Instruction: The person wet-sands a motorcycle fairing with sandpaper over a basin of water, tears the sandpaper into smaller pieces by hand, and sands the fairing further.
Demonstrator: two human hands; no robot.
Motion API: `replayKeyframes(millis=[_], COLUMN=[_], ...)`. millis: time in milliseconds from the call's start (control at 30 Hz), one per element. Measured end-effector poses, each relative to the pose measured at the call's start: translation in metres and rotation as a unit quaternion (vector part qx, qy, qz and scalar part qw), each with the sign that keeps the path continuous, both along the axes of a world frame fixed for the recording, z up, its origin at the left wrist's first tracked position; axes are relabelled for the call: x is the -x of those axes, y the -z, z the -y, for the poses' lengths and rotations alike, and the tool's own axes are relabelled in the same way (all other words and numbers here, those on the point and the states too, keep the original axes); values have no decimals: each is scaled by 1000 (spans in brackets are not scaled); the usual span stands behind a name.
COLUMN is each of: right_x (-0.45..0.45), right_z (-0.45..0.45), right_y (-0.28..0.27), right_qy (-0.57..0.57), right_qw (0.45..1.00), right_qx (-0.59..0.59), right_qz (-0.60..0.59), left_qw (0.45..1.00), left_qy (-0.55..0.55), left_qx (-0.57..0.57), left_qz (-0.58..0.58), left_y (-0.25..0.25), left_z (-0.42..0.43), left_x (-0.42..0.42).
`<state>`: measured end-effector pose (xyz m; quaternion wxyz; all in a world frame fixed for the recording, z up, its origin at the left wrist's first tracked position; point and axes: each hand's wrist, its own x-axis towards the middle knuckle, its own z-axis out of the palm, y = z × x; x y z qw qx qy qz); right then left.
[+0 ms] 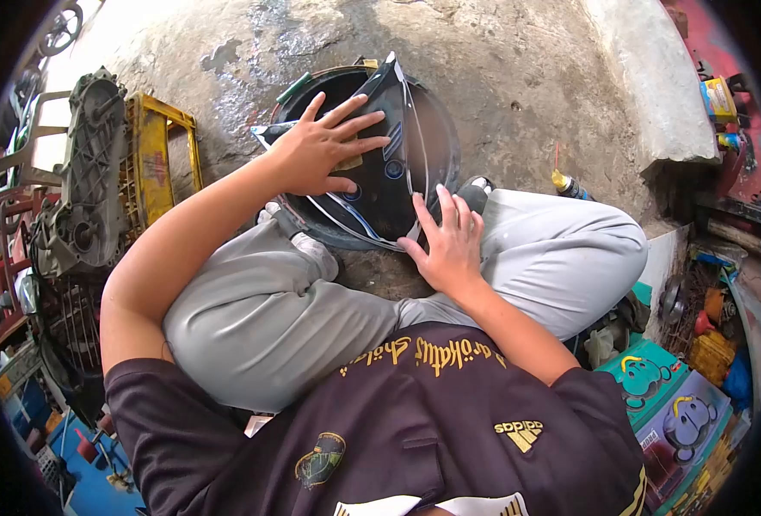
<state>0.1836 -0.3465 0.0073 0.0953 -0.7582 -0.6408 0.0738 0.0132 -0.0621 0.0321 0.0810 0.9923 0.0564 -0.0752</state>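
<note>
A round black basin [437, 129] with brownish water stands on the floor between my legs. Across it lies a dark panel [397, 120] with white and blue edge stripes, its pointed tip beyond the rim at the far side. My left hand [329, 150] is spread over the panel's left part, fingers apart. My right hand [453, 241] rests at the panel's near right corner, its fingers apart and slightly bent. Neither hand is wrapped round anything.
A yellow crate [152, 163] and a metal engine casing [92, 172] stand at the left. A small bottle [569, 185] lies beyond my right knee. Boxes [647, 378] are at the lower right, and a concrete ledge [656, 95] is at the upper right.
</note>
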Motion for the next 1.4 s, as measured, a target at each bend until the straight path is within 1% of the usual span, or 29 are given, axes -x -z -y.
replayKeyframes(millis=[167, 333, 467, 533, 567, 633, 700, 800, 900, 1000, 1067, 1233, 1267, 1367, 1400], right_x=[-1, 0, 2, 2, 1, -1, -3, -1, -1, 5, 5, 8, 9, 9, 11], right_z=[18, -29, -24, -7, -8, -6, -27, -53, -36, -9, -9, -60, -61, -36, -24], right_y=[-2, 3, -7, -15, -16, -16, -10, -6, -8, -18, -15, -2, -5, -13, -14], right_qy=[-11, 16, 16, -3, -3, -20, -21, 10, -4, -19, -18, 15, 15, -12, -21], right_qw=[999, 1000, 999, 998, 998, 997, 997, 996, 997, 995, 994, 996, 997, 997, 995], right_qx=[28, 1, 8, 53, 52, 46, 41, 38, 35, 82, 93, 30, 34, 47, 71], right_qz=[-16, 19, 38, 24, 26, 57, 66, 81, 62, 54, 57, 81, 75, 64, 63], left_qw=[1000, 1000, 1000, 1000, 1000, 1000, 1000, 1000, 1000, 1000, 1000, 1000, 1000, 1000, 1000], left_qy=[-2, 2, 4, 5, 5, 3, 2, 2, 4, 2, -2, -3, -2, -1, 3], left_qx=[-2, -11, -9, -3, -4, -5, -4, 2, 3, 9, 7, -1, 2, 5, 0], left_qz=[-2, -4, 4, 10, 11, 5, 4, -1, -14, -1, -19, -12, -11, -16, -10], left_y=[0, 2, 0, -1, 0, -1, 2, -2, -4, 0, -3, -2, -2, -4, -1], left_z=[-1, 0, -1, -1, -2, -1, -1, 0, -1, -3, -1, 0, 0, -1, -2], left_x=[0, 0, 1, 0, 1, 0, 0, 1, 1, 2, 1, 2, 2, 2, 2])
